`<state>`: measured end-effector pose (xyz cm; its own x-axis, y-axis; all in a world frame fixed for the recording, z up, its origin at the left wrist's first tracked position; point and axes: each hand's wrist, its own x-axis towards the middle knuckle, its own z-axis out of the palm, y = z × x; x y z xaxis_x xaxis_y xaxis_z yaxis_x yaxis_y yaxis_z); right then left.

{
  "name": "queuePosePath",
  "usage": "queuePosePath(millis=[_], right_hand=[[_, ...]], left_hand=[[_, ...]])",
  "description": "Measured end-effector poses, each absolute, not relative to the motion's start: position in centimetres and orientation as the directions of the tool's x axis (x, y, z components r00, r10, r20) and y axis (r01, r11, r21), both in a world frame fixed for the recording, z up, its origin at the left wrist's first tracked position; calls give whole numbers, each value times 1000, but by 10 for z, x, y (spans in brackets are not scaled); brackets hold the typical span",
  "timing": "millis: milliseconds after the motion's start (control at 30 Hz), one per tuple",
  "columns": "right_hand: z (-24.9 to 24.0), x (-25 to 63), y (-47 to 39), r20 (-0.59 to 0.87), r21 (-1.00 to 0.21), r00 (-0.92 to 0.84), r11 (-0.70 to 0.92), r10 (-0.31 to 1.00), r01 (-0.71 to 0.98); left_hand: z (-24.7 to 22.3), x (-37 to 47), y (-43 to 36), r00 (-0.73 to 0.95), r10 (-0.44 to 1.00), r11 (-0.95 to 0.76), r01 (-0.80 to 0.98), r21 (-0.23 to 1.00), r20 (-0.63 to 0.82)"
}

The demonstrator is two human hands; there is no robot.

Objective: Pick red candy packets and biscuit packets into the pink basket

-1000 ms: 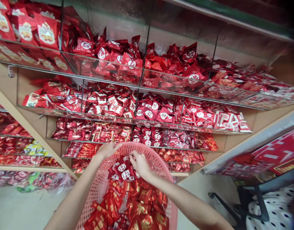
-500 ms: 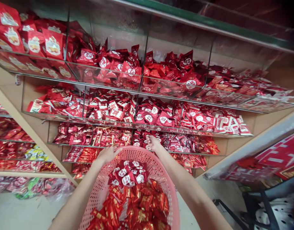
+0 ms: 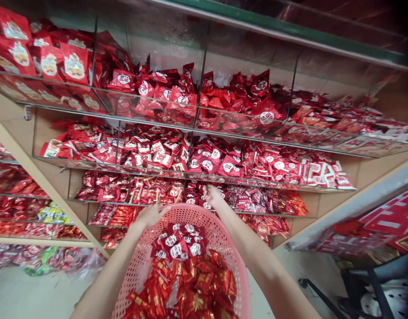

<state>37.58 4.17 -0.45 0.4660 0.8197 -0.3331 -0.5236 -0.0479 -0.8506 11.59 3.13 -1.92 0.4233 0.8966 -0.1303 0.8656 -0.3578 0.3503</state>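
Observation:
My left hand (image 3: 152,215) is closed over the far left rim of a pink perforated plastic basket (image 3: 239,266). Inside lie dark red wrapped candies with white labels (image 3: 179,241), and nearer to me red-and-gold wrapped candies (image 3: 193,283). My right hand (image 3: 213,195) reaches past the basket's far rim into a third-row compartment of dark red, white-labelled candies (image 3: 192,193). Its fingers are curled in among them; whatever they grip is too small to make out.
A stepped display rack with clear fronts (image 3: 150,116) fills the view, its compartments full of red packets. Another rack (image 3: 21,199) stands at left, with bagged goods (image 3: 47,259) on the floor below. At lower right is a dark-framed chair-like object (image 3: 363,283).
The view shifts slightly. My right hand moves a little within the candy compartment, its fingers curling; my left hand stays on the basket rim.

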Motion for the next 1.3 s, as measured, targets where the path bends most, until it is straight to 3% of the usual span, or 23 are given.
queuePosePath(millis=[200, 333, 567, 933, 1133, 1300], right_hand=[[-10, 380, 0, -115, -928, 493, 83, 862, -362], [-17, 384, -39, 9, -976, 361, 87, 933, -201], [-18, 383, -80, -38, -989, 179, -11, 983, -147], [-45, 373, -93, -178, -983, 139, -182, 974, 18], [-53, 360, -105, -392, -920, 62, -391, 918, -23], [-73, 360, -108, -449, -894, 72, -447, 891, -41]], left_hand=[[-16, 117, 30, 427, 896, -364, 865, 345, -126], [-16, 116, 30, 420, 898, -355, 868, 347, -132], [-17, 117, 32, 441, 888, -381, 863, 331, -130], [-15, 118, 31, 429, 892, -366, 868, 335, -138], [-15, 117, 32, 436, 888, -375, 870, 319, -146], [-15, 118, 32, 425, 891, -362, 876, 320, -156]])
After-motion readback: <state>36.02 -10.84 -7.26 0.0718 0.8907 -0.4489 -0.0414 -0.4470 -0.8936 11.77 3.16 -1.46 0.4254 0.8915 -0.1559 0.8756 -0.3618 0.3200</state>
